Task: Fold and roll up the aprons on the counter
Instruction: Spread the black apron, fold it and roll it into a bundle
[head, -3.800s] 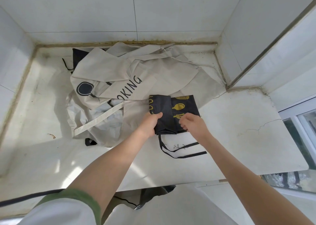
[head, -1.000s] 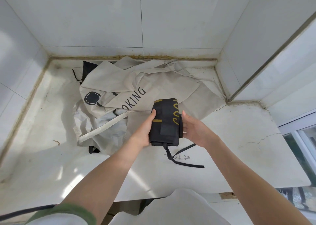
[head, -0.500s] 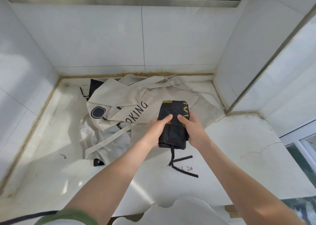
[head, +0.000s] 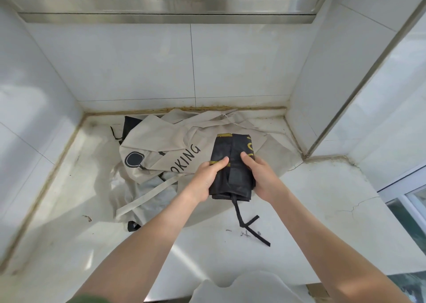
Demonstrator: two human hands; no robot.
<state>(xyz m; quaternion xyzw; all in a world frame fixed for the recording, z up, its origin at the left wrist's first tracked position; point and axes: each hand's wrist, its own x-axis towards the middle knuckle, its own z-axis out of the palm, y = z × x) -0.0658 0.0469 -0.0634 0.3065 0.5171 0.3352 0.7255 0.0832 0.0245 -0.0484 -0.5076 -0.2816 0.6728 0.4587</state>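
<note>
A black apron [head: 232,150] with yellow print is folded into a narrow bundle, held just above the white counter [head: 322,210]. My left hand [head: 207,176] grips its left side with the thumb on top. My right hand [head: 260,176] grips its right side, thumb also on top. The thumbs nearly meet over the bundle's middle. A black strap [head: 244,222] hangs from the bundle's near end and trails on the counter. A beige apron [head: 161,146] printed with a pan and "OKING" lies crumpled behind and to the left.
Tiled walls close the counter at the back, left and right. A steel range hood [head: 168,3] hangs overhead. More pale cloth [head: 143,201] and a beige strap [head: 147,196] lie under the beige apron. A window [head: 412,206] is at the right edge.
Since 3.8 s ago the black apron went from a wide flat fold to a narrow bundle. My hands lifted it and moved from its sides to thumbs on top; my head tilted up.
</note>
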